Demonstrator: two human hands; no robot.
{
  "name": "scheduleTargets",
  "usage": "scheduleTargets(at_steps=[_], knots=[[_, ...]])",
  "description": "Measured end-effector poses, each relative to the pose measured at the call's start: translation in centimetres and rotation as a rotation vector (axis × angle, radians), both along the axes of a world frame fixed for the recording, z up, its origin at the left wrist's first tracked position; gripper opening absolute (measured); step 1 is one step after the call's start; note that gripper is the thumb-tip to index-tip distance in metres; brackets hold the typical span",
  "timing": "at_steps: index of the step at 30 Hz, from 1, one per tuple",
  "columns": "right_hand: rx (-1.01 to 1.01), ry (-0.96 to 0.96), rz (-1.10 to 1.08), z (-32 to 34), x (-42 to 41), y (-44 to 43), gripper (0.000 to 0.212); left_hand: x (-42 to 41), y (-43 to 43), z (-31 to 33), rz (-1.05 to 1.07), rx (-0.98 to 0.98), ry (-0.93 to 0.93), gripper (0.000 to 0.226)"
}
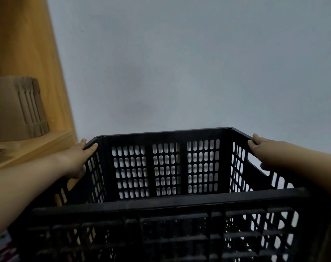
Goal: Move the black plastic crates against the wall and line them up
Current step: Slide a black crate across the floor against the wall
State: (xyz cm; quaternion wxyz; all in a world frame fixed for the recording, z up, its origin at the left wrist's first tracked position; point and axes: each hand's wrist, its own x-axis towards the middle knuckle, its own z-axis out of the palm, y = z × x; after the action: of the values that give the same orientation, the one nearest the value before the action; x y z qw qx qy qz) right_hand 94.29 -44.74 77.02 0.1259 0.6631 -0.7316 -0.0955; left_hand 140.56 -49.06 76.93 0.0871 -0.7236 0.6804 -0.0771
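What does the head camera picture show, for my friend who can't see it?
Two bare hands grip the top rim of an empty black plastic crate with slotted walls, the left hand at its left far corner and the right hand at its right, facing a plain pale wall. On the left, a brown cardboard box sits on a wooden shelf.

A black plastic crate [166,186] with slotted, perforated walls and a thick rim fills the lower view, upright, open top showing an empty inside. Its far side faces a pale wall [179,63], close by.
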Motion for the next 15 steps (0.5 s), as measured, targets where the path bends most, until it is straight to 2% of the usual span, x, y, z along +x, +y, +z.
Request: scheduleTargets(at_steps=[15], knots=[[0.016, -0.010, 0.002, 0.24, -0.09, 0.41, 0.073, 0.15, 0.66, -0.02, 0.007, 0.005, 0.016, 0.095]])
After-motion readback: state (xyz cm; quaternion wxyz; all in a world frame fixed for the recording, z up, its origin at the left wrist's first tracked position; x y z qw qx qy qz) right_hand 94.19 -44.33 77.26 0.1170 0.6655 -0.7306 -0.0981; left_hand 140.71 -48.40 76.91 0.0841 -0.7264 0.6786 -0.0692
